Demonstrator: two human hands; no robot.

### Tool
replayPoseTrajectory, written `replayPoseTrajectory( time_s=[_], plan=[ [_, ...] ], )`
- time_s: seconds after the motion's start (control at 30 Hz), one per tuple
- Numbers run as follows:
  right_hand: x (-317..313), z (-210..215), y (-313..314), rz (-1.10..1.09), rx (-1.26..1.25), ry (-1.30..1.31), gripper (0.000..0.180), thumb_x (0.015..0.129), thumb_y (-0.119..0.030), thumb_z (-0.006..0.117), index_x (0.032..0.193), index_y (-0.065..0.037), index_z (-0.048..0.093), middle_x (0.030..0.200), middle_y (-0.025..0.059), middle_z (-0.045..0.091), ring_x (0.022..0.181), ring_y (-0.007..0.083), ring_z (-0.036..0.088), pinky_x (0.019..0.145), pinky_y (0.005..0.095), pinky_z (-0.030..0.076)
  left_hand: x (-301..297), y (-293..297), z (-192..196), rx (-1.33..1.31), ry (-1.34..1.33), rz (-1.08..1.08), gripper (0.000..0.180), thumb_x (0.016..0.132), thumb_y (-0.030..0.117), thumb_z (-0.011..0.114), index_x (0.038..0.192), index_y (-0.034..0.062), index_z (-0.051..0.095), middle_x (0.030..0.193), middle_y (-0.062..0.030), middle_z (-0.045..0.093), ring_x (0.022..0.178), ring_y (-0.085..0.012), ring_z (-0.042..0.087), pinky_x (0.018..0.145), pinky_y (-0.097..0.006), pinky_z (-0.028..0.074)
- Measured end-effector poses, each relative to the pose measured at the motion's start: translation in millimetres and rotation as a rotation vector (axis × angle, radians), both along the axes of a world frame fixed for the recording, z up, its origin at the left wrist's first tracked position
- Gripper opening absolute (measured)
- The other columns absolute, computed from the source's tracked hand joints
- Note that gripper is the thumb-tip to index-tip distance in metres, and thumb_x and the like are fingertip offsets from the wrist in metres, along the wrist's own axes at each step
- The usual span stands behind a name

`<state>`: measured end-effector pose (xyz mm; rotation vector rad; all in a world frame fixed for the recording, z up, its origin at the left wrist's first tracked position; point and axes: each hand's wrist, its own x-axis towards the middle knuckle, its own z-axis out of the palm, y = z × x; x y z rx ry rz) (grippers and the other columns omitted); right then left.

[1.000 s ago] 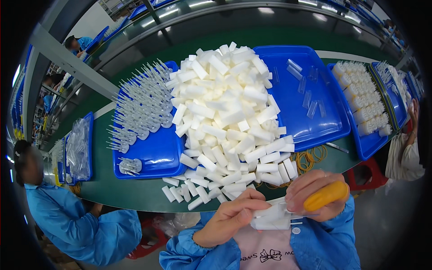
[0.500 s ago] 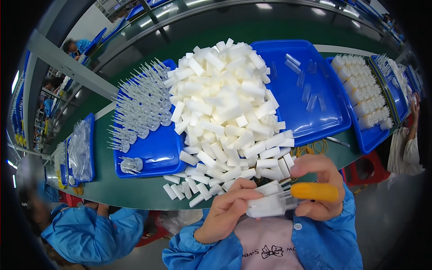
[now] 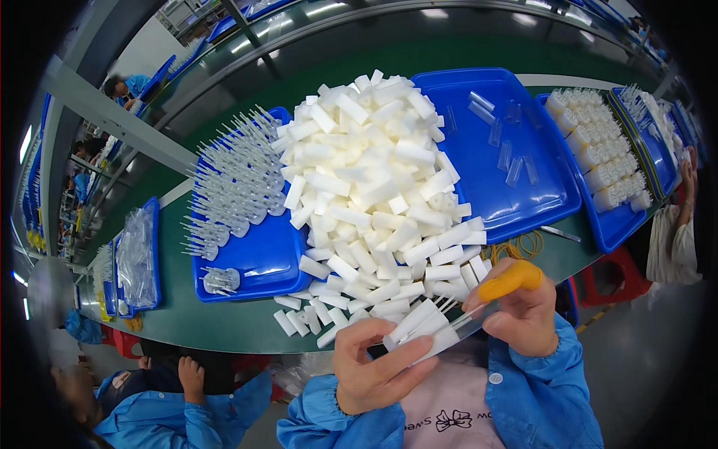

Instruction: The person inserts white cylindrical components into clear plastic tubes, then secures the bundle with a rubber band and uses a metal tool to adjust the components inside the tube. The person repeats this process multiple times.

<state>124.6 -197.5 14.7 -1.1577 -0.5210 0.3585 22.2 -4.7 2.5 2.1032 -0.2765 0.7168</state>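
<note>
In front of my chest my left hand [image 3: 378,367] grips a bundle of white foam cylinders [image 3: 422,329], with thin pale prongs [image 3: 447,304] sticking out of its right end. Close against that end is my right hand [image 3: 523,318], wearing a yellow finger cot [image 3: 516,280] on one finger. Between its thumb and that finger it pinches a clear plastic tube [image 3: 467,325], set around or beside one prong; which of the two I cannot tell. Just beyond my hands a large heap of white foam cylinders [image 3: 366,172] rises from the green table [image 3: 232,325].
Left of the heap, a blue tray [image 3: 258,262] holds many pronged white pieces [image 3: 239,179]. Several clear tubes lie in the right blue tray [image 3: 464,179]. Farther right, another tray [image 3: 609,236] carries foam-covered pieces. A co-worker's blue sleeve [image 3: 179,408] is at lower left.
My left hand has tilted the foam bundle so its prongs point up and right. My right hand has shifted slightly left, its yellow-covered finger raised. The co-worker at left has moved.
</note>
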Motion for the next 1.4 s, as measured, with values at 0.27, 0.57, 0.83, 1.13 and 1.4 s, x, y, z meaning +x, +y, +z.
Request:
replayPoseTrajectory(
  time_s=[0.27, 0.57, 0.83, 1.13, 1.4],
  plan=[
    [0.9, -2.1, 4.1, -0.034, 0.025, -0.078, 0.030, 0.071, 0.004, 0.070, 0.098, 0.004, 0.057, 0.096, 0.0132, 0.059, 0.085, 0.0203, 0.061, 0.079, 0.0318, 0.048, 6.4, -14.0, -0.7, -0.999, 0.169, -0.140, 0.059, 0.063, 0.008, 0.081, 0.114, -0.0014, 0.053, 0.113, -0.0119, 0.041, 0.096, -0.0190, 0.052, 0.084, -0.030, 0.044],
    [6.0, -9.2, 0.2, -0.261, -0.237, -0.386, 0.021, 0.074, -0.010, 0.067, 0.092, -0.001, 0.060, 0.094, 0.0091, 0.059, 0.095, 0.0242, 0.051, 0.090, 0.0379, 0.039, 6.6, 1.4, -10.5, -0.904, 0.259, -0.208, 0.042, 0.078, 0.001, 0.069, 0.114, -0.0028, 0.047, 0.118, -0.0111, 0.040, 0.110, -0.0208, 0.050, 0.095, -0.034, 0.042],
    [-10.0, -18.6, 7.8, -0.321, -0.171, -0.399, 0.019, 0.066, -0.007, 0.067, 0.085, -0.005, 0.062, 0.091, 0.0043, 0.059, 0.100, 0.0252, 0.049, 0.099, 0.0487, 0.031, 4.0, -8.4, -14.9, -0.987, 0.232, -0.294, 0.041, 0.075, -0.002, 0.071, 0.111, -0.0019, 0.049, 0.118, -0.0133, 0.041, 0.109, -0.0205, 0.052, 0.094, -0.035, 0.045],
    [-17.0, -20.5, 7.6, -0.290, -0.186, -0.390, 0.019, 0.067, -0.007, 0.067, 0.085, -0.005, 0.063, 0.092, 0.0042, 0.060, 0.101, 0.0258, 0.050, 0.098, 0.0479, 0.032, 5.5, -15.4, -18.5, -1.036, 0.261, -0.329, 0.041, 0.075, -0.003, 0.070, 0.110, -0.0013, 0.049, 0.118, -0.0132, 0.041, 0.108, -0.0208, 0.052, 0.093, -0.035, 0.046],
    [51.6, 8.8, -26.2, -0.388, -0.409, -0.338, 0.037, 0.072, -0.012, 0.070, 0.105, 0.000, 0.060, 0.097, 0.0098, 0.061, 0.101, 0.0246, 0.054, 0.090, 0.0336, 0.041, 7.3, -6.3, -14.1, -1.113, 0.292, -0.201, 0.043, 0.072, -0.004, 0.070, 0.109, 0.0000, 0.049, 0.113, -0.0108, 0.046, 0.103, -0.0172, 0.053, 0.089, -0.030, 0.044]
  ],
)
